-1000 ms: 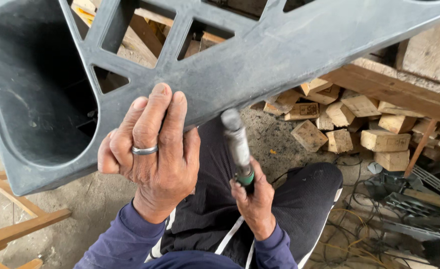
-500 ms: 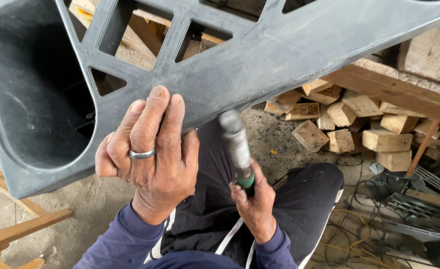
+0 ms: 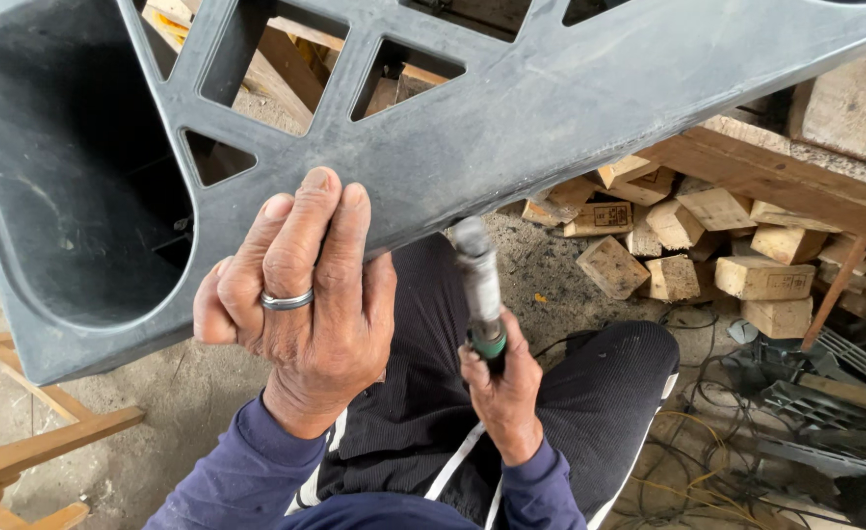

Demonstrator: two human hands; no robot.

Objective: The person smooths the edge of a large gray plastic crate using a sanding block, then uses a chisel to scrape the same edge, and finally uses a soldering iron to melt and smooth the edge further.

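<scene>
Across upper view: grey plastic pallet (image 3: 570, 108), tilted, its deep cup-shaped pocket (image 3: 70, 196) empty. Left hand (image 3: 300, 294) gripping lower edge. Right hand (image 3: 501, 378) wrapped around grey rotary tool (image 3: 477, 280), tip touching pallet edge.

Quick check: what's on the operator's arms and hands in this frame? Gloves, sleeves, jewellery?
No gloves. Left hand bare, with a plain silver band ring on one finger. Right hand bare, no ring visible. Both forearms are in dark blue long sleeves with ribbed cuffs at the wrists.
</scene>
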